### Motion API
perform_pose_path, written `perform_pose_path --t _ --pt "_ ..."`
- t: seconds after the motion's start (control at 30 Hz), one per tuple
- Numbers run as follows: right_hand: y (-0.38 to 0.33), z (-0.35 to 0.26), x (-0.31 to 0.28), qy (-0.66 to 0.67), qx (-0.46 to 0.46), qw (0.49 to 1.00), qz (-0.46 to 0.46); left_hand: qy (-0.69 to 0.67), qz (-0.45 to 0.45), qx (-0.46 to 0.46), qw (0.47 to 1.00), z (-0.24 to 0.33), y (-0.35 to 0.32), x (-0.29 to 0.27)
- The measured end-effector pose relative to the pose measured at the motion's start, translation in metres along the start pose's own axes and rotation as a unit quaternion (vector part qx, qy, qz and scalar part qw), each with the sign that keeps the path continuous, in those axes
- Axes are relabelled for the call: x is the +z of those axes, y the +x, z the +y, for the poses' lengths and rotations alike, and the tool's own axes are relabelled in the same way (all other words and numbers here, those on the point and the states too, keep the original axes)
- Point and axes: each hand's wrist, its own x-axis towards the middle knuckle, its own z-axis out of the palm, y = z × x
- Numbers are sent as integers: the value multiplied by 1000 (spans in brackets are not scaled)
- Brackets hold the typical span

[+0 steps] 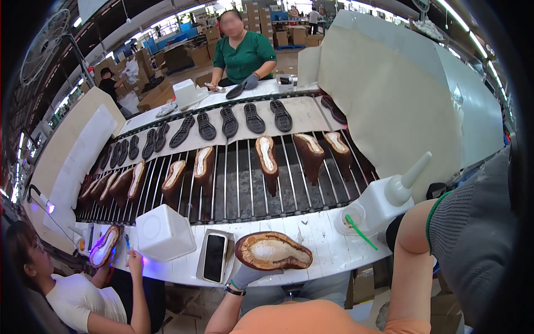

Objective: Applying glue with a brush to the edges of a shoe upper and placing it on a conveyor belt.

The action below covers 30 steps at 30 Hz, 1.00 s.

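Observation:
Near the table's front edge, my left hand [253, 276], in a grey glove, holds a brown shoe upper [273, 250] from below. The upper lies bottom up, showing its pale insole and tan rim. My right hand [473, 228], in a grey glove with a green-edged cuff, is raised close to the camera at the far right; its fingers are cut off or lost in the dark rim. Beside the upper, a dark phone [214, 257] lies in a white tray [228, 268]. A white squeeze bottle [384, 200] stands at the right, near a green-handled brush [360, 232] in a pot.
Beyond the white table [311, 225], a rack conveyor [236, 183] carries several brown uppers [267, 158]; black soles [228, 122] line its far shelf. A white box [164, 231] stands left. One co-worker [83, 295] handles an upper at left; another [245, 53] holds a sole opposite.

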Motion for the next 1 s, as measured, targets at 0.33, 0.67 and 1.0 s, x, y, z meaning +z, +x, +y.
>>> perform_pose_path --t 0.33,0.67,1.0 --pt "36 -24 58 14 -87 996 29 133 86 -65 985 28 -8 4" --pt "54 -26 63 18 -192 978 77 146 68 67 985 27 87 -18" --pt "52 -36 44 20 -281 955 88 130 38 185 973 34 170 -16"
